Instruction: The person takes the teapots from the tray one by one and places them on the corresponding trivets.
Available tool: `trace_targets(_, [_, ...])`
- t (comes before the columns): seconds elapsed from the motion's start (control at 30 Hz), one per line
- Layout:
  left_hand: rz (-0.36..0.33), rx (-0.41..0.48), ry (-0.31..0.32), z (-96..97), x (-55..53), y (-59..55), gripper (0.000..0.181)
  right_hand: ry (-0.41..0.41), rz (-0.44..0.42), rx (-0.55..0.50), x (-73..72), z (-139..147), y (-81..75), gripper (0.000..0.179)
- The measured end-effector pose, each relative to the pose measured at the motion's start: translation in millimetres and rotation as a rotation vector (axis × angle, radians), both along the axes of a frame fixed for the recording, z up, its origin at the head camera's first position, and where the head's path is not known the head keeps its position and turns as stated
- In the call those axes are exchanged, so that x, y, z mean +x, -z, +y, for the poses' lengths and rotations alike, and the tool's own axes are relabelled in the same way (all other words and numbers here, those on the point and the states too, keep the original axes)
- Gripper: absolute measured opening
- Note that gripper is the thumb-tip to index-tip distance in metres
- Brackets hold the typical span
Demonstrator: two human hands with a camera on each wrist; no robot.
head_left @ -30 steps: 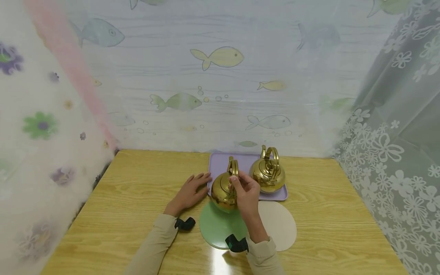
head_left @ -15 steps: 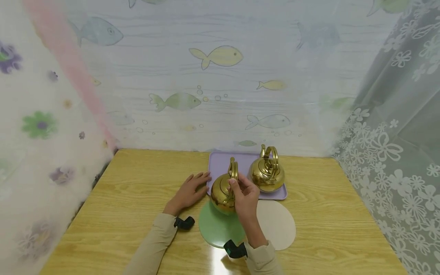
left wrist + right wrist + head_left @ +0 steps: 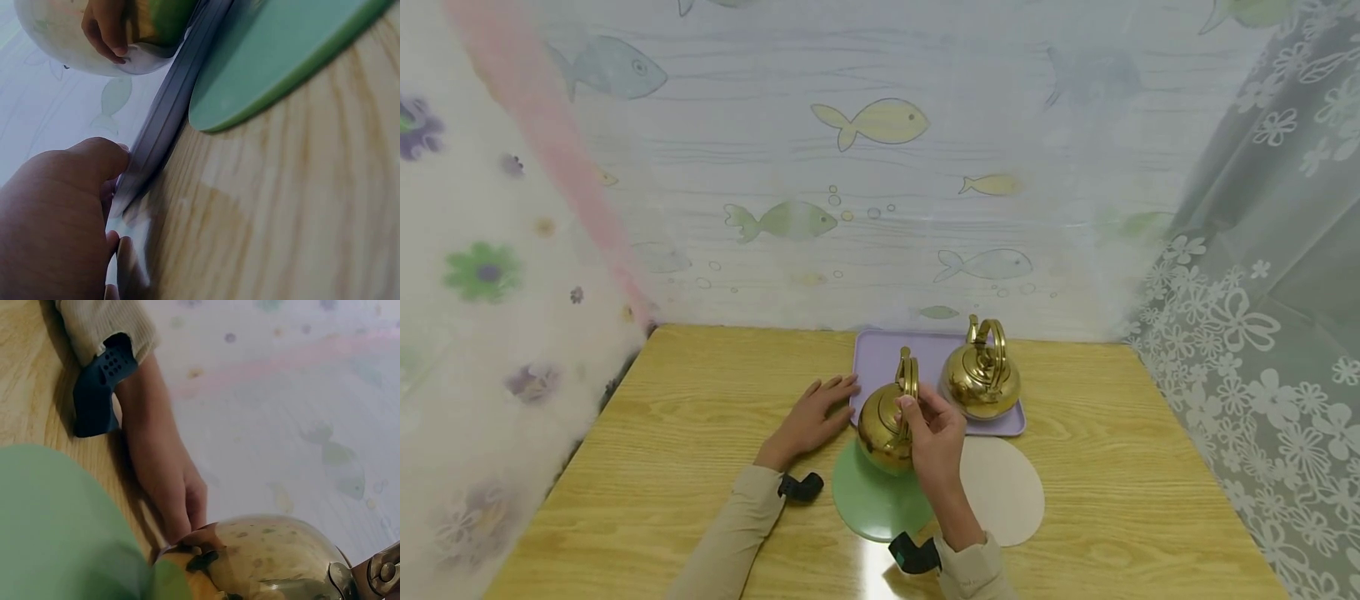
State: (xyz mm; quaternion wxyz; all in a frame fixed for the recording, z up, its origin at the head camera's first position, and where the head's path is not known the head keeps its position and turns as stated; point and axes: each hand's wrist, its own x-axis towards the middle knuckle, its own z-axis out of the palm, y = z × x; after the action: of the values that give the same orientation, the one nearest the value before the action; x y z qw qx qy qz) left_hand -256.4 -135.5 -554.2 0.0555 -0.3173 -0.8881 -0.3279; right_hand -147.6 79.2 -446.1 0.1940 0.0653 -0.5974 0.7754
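My right hand (image 3: 938, 442) pinches the upright handle (image 3: 913, 377) of a round gold kettle (image 3: 880, 433). In the head view this kettle overlaps the front edge of a lilac tray (image 3: 876, 354) and the back of a green round mat (image 3: 883, 508). Its shiny side (image 3: 275, 553) fills the bottom of the right wrist view. To its left, my left hand (image 3: 812, 421) lies with fingers spread on the table, thumb and fingertips at the tray's left edge. The left wrist view has that hand (image 3: 56, 219) right against the tray rim (image 3: 156, 128).
A second gold kettle (image 3: 981, 387) stands on the tray's right part, close to my right hand. In front of the tray, a cream round mat (image 3: 1009, 492) lies beside the green one on the wooden table (image 3: 1120, 467). A fish-patterned curtain (image 3: 880, 250) rises behind the table's back edge.
The kettle in my right hand has come slightly toward me and down, over the back of the green mat. My left hand stays at the tray's edge.
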Motion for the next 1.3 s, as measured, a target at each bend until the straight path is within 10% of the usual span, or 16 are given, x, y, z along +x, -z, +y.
trace_targets(1.3, [-0.021,-0.012,-0.005,0.9,2.1,-5.9,0.047,-0.023,0.017,-0.033,23.1,-3.3,-0.2,0.025])
